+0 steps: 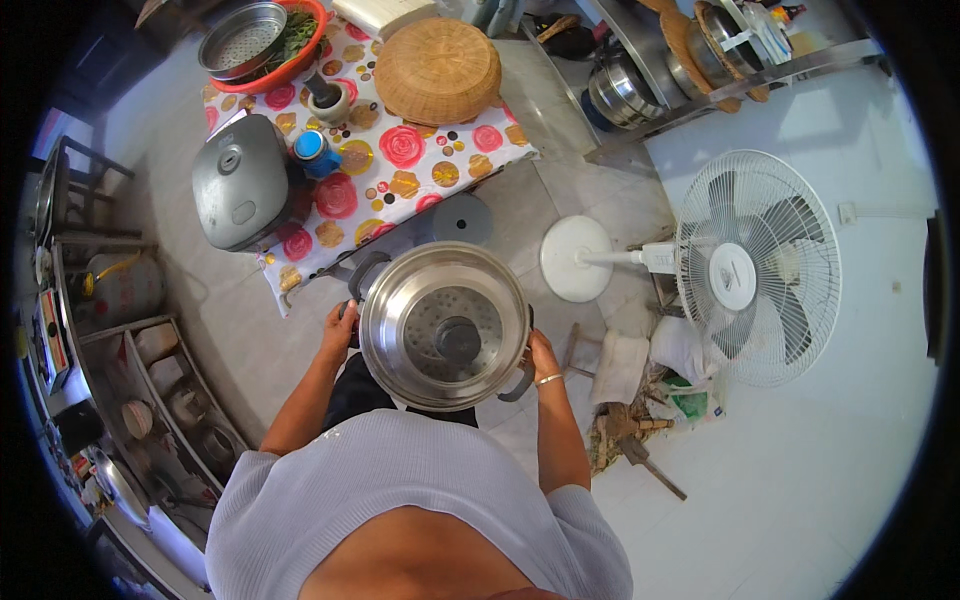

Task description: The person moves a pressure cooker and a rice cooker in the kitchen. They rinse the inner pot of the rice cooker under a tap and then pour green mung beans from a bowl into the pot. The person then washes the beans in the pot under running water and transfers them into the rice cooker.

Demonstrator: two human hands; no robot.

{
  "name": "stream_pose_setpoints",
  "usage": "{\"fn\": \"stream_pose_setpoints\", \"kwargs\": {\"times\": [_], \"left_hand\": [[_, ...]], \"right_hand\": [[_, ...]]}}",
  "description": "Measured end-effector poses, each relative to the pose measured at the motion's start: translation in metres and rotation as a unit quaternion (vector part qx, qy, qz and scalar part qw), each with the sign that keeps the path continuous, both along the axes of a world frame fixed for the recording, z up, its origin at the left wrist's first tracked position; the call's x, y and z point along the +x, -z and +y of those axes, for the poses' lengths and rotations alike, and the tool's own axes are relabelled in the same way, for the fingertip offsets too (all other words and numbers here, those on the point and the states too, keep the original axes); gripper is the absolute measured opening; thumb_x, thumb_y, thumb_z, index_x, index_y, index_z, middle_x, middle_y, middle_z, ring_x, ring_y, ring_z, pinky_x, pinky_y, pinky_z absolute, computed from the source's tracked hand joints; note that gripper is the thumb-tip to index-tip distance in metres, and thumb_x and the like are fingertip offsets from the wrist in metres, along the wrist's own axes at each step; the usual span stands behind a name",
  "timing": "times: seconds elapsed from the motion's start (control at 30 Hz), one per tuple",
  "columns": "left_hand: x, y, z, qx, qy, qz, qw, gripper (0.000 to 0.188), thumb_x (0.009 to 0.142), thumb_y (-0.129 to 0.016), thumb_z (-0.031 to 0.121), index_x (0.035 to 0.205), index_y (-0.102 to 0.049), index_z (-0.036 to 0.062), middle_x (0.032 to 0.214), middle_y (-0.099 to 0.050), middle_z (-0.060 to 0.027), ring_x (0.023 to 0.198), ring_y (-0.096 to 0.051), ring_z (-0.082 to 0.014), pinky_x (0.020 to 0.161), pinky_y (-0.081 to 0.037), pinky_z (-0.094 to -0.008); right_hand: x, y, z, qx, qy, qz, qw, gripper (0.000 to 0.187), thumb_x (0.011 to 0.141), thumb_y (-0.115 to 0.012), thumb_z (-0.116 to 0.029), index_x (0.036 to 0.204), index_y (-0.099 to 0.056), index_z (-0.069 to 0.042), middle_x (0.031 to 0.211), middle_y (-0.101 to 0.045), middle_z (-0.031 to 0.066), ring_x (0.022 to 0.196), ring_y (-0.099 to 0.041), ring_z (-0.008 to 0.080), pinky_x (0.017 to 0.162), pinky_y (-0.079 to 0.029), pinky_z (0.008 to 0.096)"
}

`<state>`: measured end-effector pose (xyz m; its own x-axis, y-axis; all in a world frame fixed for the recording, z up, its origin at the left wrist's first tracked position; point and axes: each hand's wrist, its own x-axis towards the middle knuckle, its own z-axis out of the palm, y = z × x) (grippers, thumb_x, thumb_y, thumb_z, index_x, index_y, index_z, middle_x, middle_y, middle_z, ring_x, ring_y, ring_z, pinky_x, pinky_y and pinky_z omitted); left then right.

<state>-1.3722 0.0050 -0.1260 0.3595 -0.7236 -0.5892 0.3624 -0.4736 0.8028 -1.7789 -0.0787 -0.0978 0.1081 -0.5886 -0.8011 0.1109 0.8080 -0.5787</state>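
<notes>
A steel steamer pot point(393, 372) with a glass lid point(490, 322) is held level in front of my body. Dark side handles stick out from it, and a dark round knob sits in the middle of the lid. Through the glass shows a perforated steamer plate. My left hand point(342, 325) is closed around a handle on the pot's left side. On the right side, my right hand point(542, 357) grips near another handle, a bracelet on its wrist. The pot's rim hides some fingers of both hands.
Ahead stands a table with a flowered cloth point(403, 146), bearing a rice cooker point(236, 182), blue-lidded jar point(312, 146), mortar point(331, 104), woven basket point(437, 72) and red basin point(318, 45). A standing fan point(735, 275) is at right; shelves point(150, 330) line the left.
</notes>
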Motion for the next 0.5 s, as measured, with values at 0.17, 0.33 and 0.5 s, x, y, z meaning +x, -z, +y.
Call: {"fn": "stream_pose_setpoints", "kwargs": {"times": [0.17, 0.33, 0.5], "left_hand": [[-0.033, 0.033, 0.013, 0.049, -0.033, -0.009, 0.998, 0.034, 0.097, -0.048, 0.037, 0.095, -0.058, 0.0047, 0.082, -0.057, -0.0013, 0.072, -0.053, -0.0108, 0.064, -0.044, -0.0269], [-0.085, 0.050, 0.024, 0.080, -0.144, 0.086, 0.983, 0.032, 0.097, -0.048, 0.033, 0.102, -0.061, 0.0031, 0.092, -0.062, -0.0041, 0.085, -0.058, -0.0138, 0.077, -0.048, -0.0304], [-0.121, 0.074, 0.021, 0.139, -0.179, 0.120, 0.967, 0.034, 0.096, -0.048, 0.034, 0.107, -0.059, 0.0039, 0.091, -0.064, -0.0048, 0.080, -0.061, -0.0171, 0.070, -0.052, -0.0331]], "right_hand": [[-0.024, 0.029, -0.041, -0.012, -0.035, -0.001, 0.999, 0.021, 0.091, -0.058, -0.026, 0.102, -0.059, -0.010, 0.084, -0.060, 0.0018, 0.070, -0.058, 0.0148, 0.059, -0.049, 0.0317], [-0.062, 0.045, -0.077, -0.001, -0.099, -0.007, 0.995, 0.018, 0.090, -0.060, -0.027, 0.096, -0.058, -0.010, 0.084, -0.058, 0.0002, 0.074, -0.056, 0.0124, 0.056, -0.047, 0.0284], [-0.082, 0.048, -0.094, 0.010, -0.113, 0.011, 0.993, 0.019, 0.090, -0.062, -0.026, 0.100, -0.056, -0.010, 0.084, -0.058, -0.0015, 0.074, -0.057, 0.0120, 0.057, -0.048, 0.0294]]}}
